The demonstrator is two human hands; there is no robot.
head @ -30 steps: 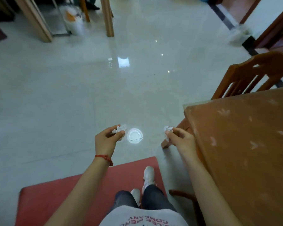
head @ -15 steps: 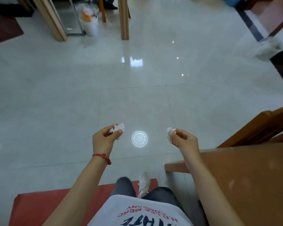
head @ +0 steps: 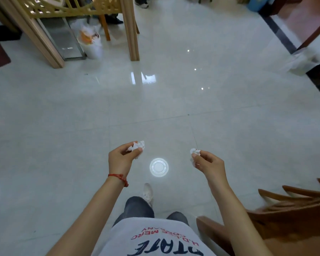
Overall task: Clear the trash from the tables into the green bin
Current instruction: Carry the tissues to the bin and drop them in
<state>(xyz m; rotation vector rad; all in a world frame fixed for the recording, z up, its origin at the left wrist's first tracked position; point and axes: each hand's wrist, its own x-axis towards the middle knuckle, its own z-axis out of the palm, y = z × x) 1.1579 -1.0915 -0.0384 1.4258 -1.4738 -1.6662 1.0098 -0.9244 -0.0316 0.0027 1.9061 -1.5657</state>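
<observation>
My left hand (head: pixel 122 159), with a red string at the wrist, pinches a crumpled white tissue (head: pixel 138 145) above the floor. My right hand (head: pixel 209 164) pinches a second, smaller crumpled tissue (head: pixel 194 152) at about the same height. Both hands are held out in front of me over pale glossy floor tiles. No green bin shows in this view. A white bin lined with a bag and filled with trash (head: pixel 90 43) stands far ahead on the left beside a wooden post (head: pixel 130 28).
A wooden chair (head: pixel 292 209) blurs at the lower right. A light wooden screen frame (head: pixel 44 39) stands at the far left. A dark floor border (head: pixel 284 39) runs along the right. A round ceiling-light reflection (head: pixel 158 167) lies on the floor between my hands.
I have walked forward away from the table and red mat, which have left the view. The white bin and wooden posts are nearer. Both hands still hold their tissues.
</observation>
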